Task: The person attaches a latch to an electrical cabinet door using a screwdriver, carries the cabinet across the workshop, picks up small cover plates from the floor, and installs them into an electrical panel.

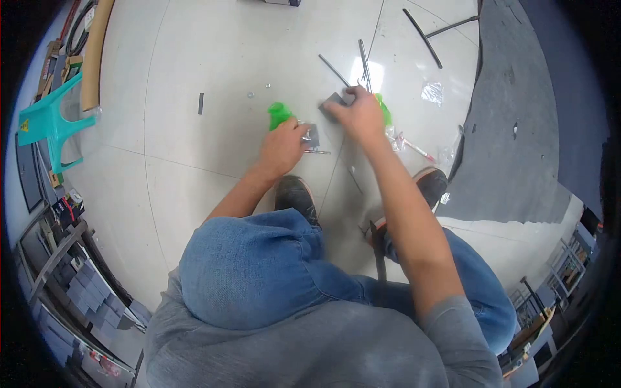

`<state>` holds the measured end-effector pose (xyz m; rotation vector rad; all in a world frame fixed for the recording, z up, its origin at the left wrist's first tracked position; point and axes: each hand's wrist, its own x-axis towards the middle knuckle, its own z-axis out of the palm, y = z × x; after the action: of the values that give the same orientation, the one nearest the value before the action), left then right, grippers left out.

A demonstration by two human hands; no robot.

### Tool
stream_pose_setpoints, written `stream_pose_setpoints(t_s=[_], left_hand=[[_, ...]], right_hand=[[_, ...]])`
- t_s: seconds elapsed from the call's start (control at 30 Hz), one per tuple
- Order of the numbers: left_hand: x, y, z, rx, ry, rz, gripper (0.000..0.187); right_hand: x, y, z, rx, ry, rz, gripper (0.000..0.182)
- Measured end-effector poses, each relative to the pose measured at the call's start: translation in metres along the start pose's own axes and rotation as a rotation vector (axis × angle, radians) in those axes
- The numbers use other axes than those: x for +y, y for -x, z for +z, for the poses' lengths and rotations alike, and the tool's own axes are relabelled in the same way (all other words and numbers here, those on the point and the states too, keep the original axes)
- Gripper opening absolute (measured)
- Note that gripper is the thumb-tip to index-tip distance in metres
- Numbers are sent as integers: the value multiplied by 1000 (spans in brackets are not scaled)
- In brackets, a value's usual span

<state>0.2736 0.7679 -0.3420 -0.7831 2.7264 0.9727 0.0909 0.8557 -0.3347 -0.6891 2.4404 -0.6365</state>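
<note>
My right hand [363, 118] grips a flat dark grey square piece [334, 103] between thumb and fingers, just above the floor. Beside its knuckles lies a bright green object [385, 111], partly covered by the hand. My left hand [282, 149] is curled with its fingertips together at a second dark grey piece [314, 137]; something small and shiny shows there, too blurred to name. Another green object [279, 114] sits just beyond the left knuckles. A thin striped rod [318, 152] lies by the left fingertips.
Beyond the right hand lie a thin metal rod [333, 69] and a long metal tool [364, 61]. A red-and-white pen-like item [417, 150] and clear plastic bags [432, 94] are to the right, near a grey mat [511, 129]. A turquoise stool [57, 126] stands left.
</note>
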Motion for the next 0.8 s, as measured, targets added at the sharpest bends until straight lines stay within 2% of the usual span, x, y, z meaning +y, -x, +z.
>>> stream_pose_setpoints(t_s=[0.1, 0.23, 0.3, 0.4, 0.53, 0.57, 0.63, 0.67, 0.7, 0.73, 0.8], left_hand=[[-14, -2, 5, 72, 77, -87, 35], [-19, -2, 5, 80, 103, -96, 36], [-19, -4, 5, 2, 93, -149, 36], [-28, -8, 2, -49, 97, -170, 35], [-30, -7, 1, -68, 147, -192, 26], [-33, -9, 4, -15, 155, -156, 26], [-42, -7, 10, 90, 167, -90, 26], [-33, -4, -2, 101, 188, -136, 25], [-23, -2, -16, 114, 210, -180, 25], [-16, 1, -25, 123, 233, -225, 25], [-32, 1, -19, 29, 850, -427, 28]], right_hand=[[12, 1, 31, 120, 181, -116, 46], [-4, 3, 20, -107, 192, -26, 44], [-13, -1, 9, -242, 120, 29, 42], [-7, 8, 8, -144, -272, 8, 34], [32, 17, 4, -283, -760, 303, 32], [38, 22, 5, -292, -789, 284, 29], [47, 30, 7, -354, -577, 209, 29], [47, 34, 7, -381, -470, 170, 29], [47, 40, 9, -286, -387, 95, 28], [51, 40, 12, -312, -424, 109, 28], [56, 39, 22, -367, -506, 133, 27]])
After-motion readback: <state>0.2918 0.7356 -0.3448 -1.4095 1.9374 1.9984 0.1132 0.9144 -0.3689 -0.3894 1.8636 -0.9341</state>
